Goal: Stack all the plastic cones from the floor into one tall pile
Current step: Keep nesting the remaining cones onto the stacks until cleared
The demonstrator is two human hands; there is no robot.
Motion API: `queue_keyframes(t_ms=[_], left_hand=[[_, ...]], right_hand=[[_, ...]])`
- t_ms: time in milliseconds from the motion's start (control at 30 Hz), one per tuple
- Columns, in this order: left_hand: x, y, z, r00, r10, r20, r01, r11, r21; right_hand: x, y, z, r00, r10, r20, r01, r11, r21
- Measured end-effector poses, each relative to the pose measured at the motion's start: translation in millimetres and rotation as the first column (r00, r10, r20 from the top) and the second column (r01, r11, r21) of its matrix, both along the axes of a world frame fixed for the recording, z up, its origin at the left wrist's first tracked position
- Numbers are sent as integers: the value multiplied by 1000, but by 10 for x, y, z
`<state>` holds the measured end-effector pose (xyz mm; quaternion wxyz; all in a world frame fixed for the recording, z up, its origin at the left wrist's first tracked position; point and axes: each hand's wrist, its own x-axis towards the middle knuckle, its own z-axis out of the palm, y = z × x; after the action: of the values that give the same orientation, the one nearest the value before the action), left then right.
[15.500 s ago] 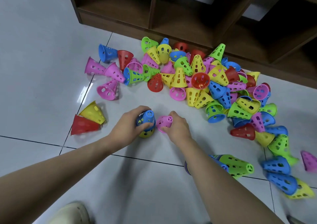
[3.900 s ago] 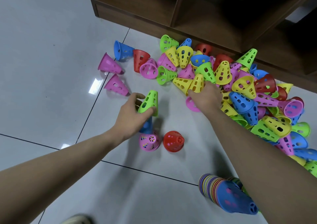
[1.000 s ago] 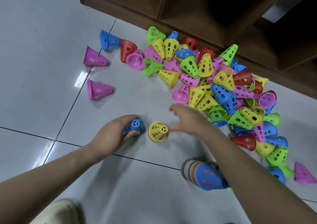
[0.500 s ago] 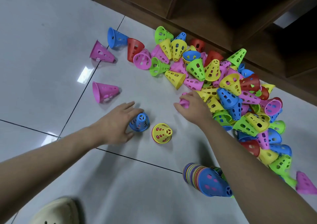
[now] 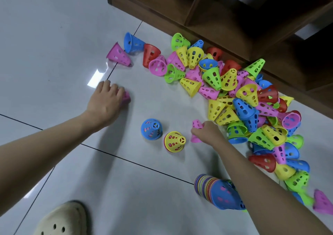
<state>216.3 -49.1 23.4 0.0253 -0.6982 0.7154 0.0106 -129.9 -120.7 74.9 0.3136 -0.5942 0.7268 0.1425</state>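
While both arms reach out over the floor (image 5: 54, 36), left hand (image 5: 105, 101) curls over a pink cone (image 5: 126, 97) far left, having left the blue-topped stack (image 5: 151, 129) it held half a second ago; right hand (image 5: 207, 132) grips another pink cone (image 5: 195, 132) beside the yellow cone (image 5: 174, 142), pulled back from the loose pile (image 5: 243, 99).

text: none readable | labels/brands/numbers: none | checked: cones (image 5: 239, 106), floor (image 5: 54, 36), shelf unit (image 5: 225, 18)
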Motion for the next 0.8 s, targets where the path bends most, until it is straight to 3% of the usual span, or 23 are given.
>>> queue_keyframes(t_ms=[67,200,300,467,567,667,733,800], left_hand=[[-15,26,-21,1000,4,21,-4,1000,5],[-12,28,14,999,12,34,-11,1000,-18],[29,-5,8,1000,10,7,-10,999,-44],[-30,81,25,963,80,-256,-105,991,-83],[-182,169,143,840,194,-507,-223,975,3],[-326,239,300,627,277,-728,-241,958,157],[-438,273,412,486,309,-818,-235,947,218],[-564,289,524,418,270,-868,-211,958,197]], right_hand=[[2,84,53,998,4,60,-2,999,-42],[38,223,314,943,-61,327,119,980,-160],[31,357,538,882,25,471,111,960,-258],[21,548,637,810,189,555,-39,962,-272],[30,598,511,826,256,502,-151,959,-240],[59,625,391,823,324,466,-234,942,-242],[65,637,315,826,359,434,-279,930,-240],[60,637,239,829,396,395,-324,915,-240]])
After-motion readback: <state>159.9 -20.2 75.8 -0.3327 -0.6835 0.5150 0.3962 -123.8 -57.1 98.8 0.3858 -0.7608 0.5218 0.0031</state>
